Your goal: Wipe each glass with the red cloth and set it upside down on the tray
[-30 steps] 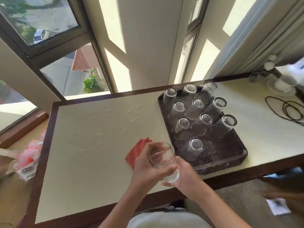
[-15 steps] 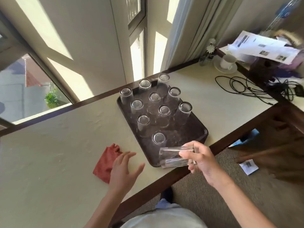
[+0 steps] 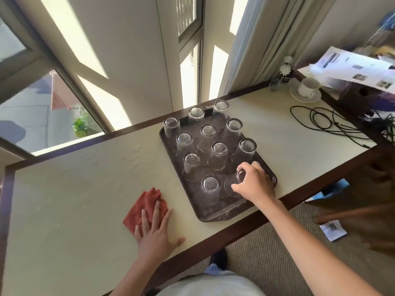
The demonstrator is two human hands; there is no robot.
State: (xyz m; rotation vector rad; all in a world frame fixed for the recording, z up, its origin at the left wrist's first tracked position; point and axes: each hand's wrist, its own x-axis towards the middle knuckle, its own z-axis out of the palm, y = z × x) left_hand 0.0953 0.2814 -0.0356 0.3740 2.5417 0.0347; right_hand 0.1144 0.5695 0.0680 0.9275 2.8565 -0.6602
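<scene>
A dark brown tray lies on the cream table and carries several clear glasses standing upside down. My right hand grips one more upside-down glass at the tray's near right corner, beside another inverted glass. The red cloth lies crumpled on the table left of the tray. My left hand rests flat with straight fingers on the cloth's near edge.
The table has a dark wooden rim and its near edge runs close to my body. Black cables, a white cup on a saucer and papers lie at the far right. Windows stand behind the table.
My right hand carried the glass from the table's near edge onto the tray and turned it upside down. My left hand dropped flat onto the red cloth. The view has shifted.
</scene>
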